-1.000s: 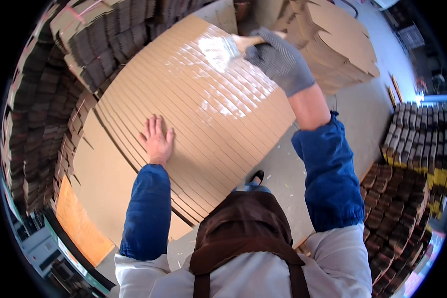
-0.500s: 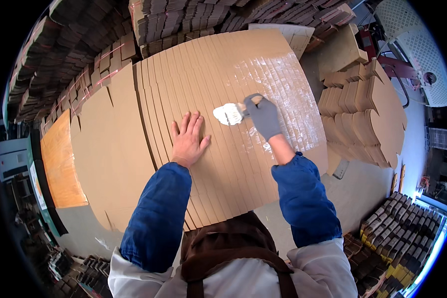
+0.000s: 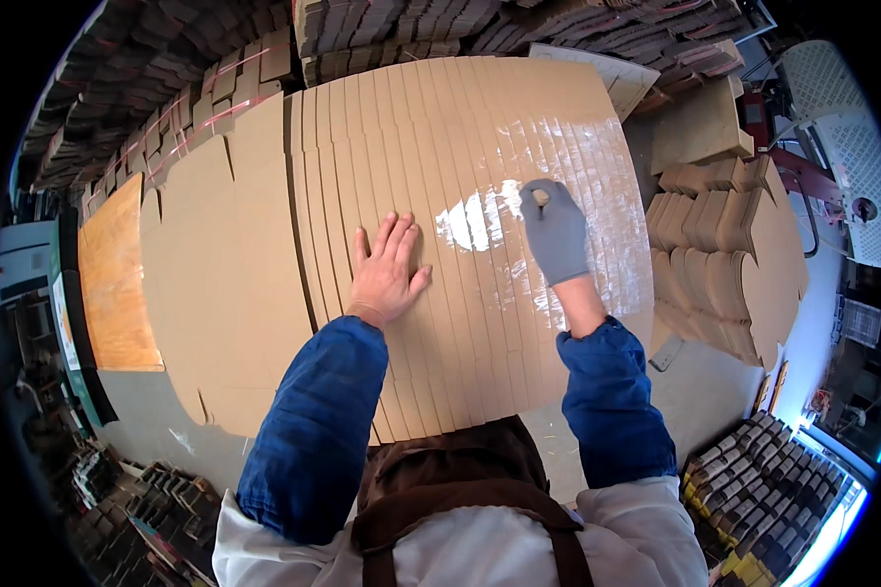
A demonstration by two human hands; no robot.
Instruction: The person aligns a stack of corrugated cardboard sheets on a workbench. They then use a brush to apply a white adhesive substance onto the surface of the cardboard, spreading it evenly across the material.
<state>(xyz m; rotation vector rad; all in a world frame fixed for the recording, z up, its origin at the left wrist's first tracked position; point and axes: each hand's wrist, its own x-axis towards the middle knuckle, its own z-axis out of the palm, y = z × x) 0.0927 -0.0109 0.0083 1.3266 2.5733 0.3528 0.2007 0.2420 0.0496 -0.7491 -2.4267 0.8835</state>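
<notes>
The right hand [image 3: 555, 232], in a grey glove, is closed around a small tool whose pale handle end [image 3: 540, 197] pokes up from the fist; it looks like a brush or spreader. It presses down on a fanned row of cardboard sheets [image 3: 431, 147], beside a white wet patch of glue [image 3: 475, 220], with a wider shiny film [image 3: 597, 186] spread over the strips around it. The left hand [image 3: 387, 274] is bare, lies flat with fingers spread on the same sheets and grips nothing, just left of the patch.

The step in hand appears to be spreading glue across the exposed edges of the overlapped sheets while the flat palm keeps them from sliding. The next stroke likely calls for even pressure along the strips and a steady left hand.

The working end of the tool is hidden under the glove. More cardboard stacks [image 3: 724, 254] lie to the right, bundles [image 3: 166, 88] behind, and an orange board [image 3: 113, 274] at the left; the rim is bent and dark, so details there are hard to make out.
</notes>
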